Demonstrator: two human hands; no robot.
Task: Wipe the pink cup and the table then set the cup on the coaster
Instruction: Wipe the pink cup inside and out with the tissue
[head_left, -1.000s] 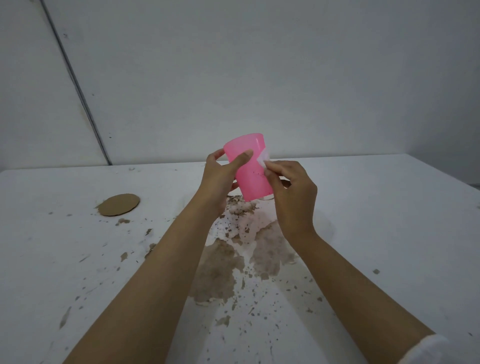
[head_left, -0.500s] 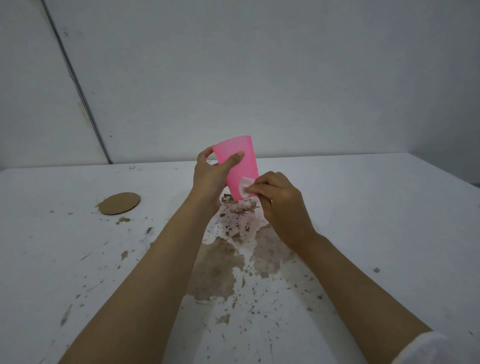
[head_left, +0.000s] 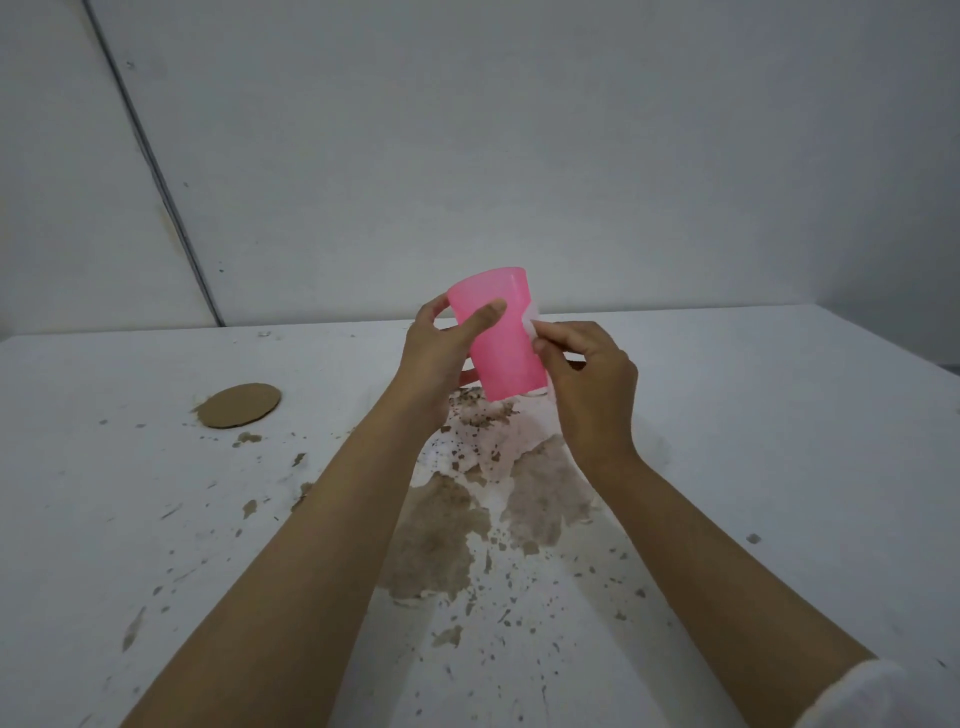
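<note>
Left hand (head_left: 441, 353) grip around pink cup (head_left: 501, 332); right hand (head_left: 587, 379) pinching perhaps a wipe (head_left: 531, 325).

table (head_left: 779, 415): white | coaster (head_left: 240, 405): far left, flat | brown stains (head_left: 447, 540): centre, specks scattered around

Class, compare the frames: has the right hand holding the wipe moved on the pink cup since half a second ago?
Yes. The right hand with the wipe has slid up the pink cup, from near its base towards the rim, away from the table.

Translucent smooth plastic pink cup (head_left: 501, 332); matt cardboard-like coaster (head_left: 240, 405); matt white table (head_left: 753, 415).
</note>
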